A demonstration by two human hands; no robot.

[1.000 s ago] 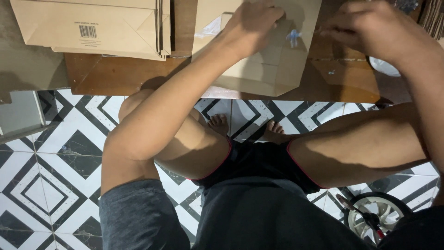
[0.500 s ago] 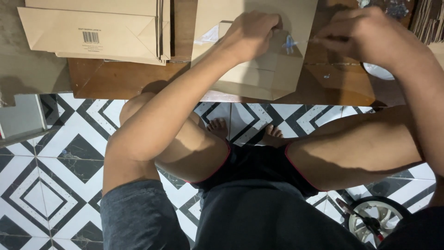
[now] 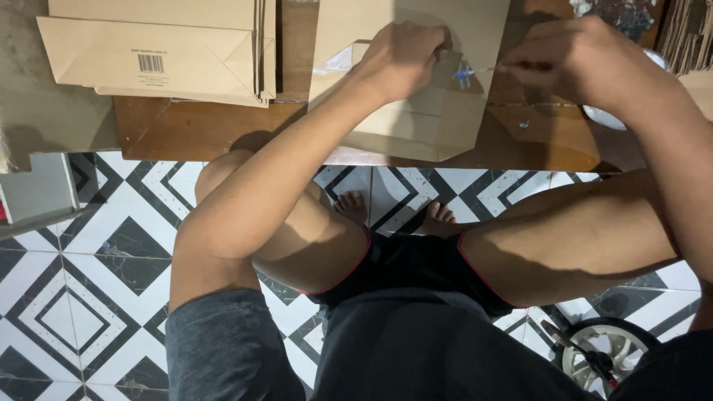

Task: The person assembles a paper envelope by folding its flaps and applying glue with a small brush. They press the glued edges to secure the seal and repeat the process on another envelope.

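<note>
Brown paper bag (image 3: 416,111), flat on the wooden table before me, with a pale rectangular patch near its top. To my left, a stack of flat brown bags (image 3: 160,52), the uppermost bearing a small black-and-white barcode label (image 3: 151,63).

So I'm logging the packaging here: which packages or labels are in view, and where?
Stack of flat paper bags: table's upper left, brown, rectangular.
Barcode label: on the stack's top bag, small black-and-white print.
Flat paper bag: table centre, brown, under the left hand; right hand beside it.
</note>
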